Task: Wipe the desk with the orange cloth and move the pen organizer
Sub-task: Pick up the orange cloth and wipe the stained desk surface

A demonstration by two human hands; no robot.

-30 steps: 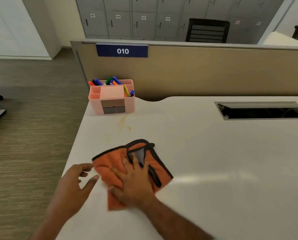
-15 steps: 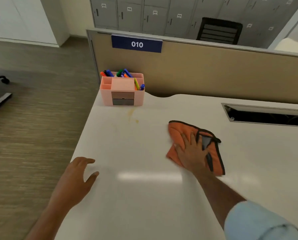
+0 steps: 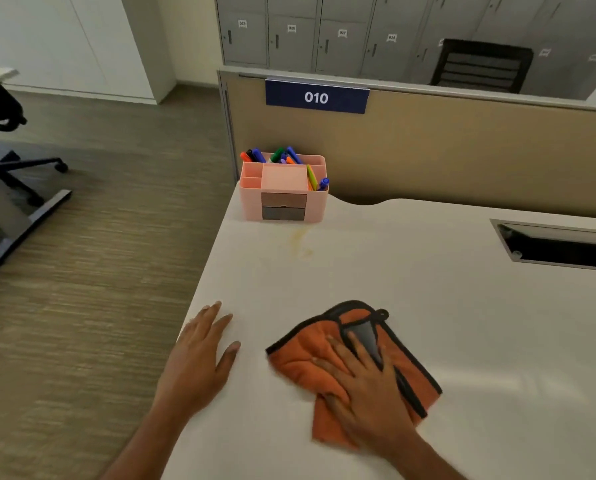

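An orange cloth (image 3: 303, 362) with a black hem lies crumpled on the white desk (image 3: 480, 341). My right hand (image 3: 366, 386) presses flat on top of it, fingers spread. My left hand (image 3: 199, 355) rests palm down on the desk near its left edge, a little left of the cloth, holding nothing. A pink pen organizer (image 3: 282, 188) full of coloured markers stands in the desk's far left corner against the partition. A yellowish stain (image 3: 301, 242) marks the desk just in front of the organizer.
A tan partition (image 3: 463, 150) with a blue "010" sign (image 3: 316, 97) runs along the desk's back. A cable slot (image 3: 559, 249) opens at the far right. An office chair base (image 3: 16, 181) stands on the floor to the left. Grey lockers line the back wall.
My right hand has swept the orange cloth from the middle of the desk back towards me and to the left, nearer my left hand. The left hand stays flat near the edge.
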